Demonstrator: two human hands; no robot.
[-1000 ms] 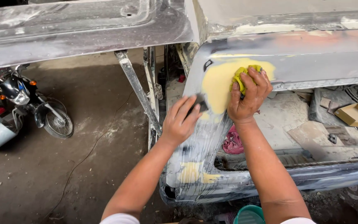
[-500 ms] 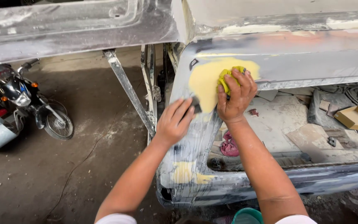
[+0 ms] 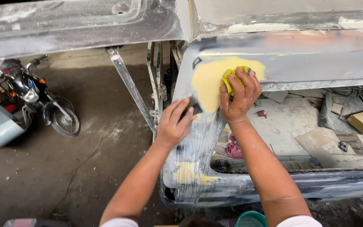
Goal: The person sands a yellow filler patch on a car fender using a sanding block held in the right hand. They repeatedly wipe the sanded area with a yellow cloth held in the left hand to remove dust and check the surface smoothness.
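Right hand (image 3: 238, 98): fingers are curling shut around a yellow sanding pad (image 3: 231, 77), pressing it on the yellow filler patch (image 3: 211, 82) at centre frame
Left hand (image 3: 174, 122): fingers are lying nearly flat, gripping nothing, on the grey car panel (image 3: 307, 59) just below-left of the patch
Patch axis: running left to right along the panel
Edges: the panel's corner is falling away just left of the patch
Open room: bare floor (image 3: 85, 159) lower left; motorcycle (image 3: 38, 98) far left

Floor (image 3: 85, 168) left of panel (image 3: 316, 59) open; strut (image 3: 131, 90), motorcycle (image 3: 38, 98) obstruct
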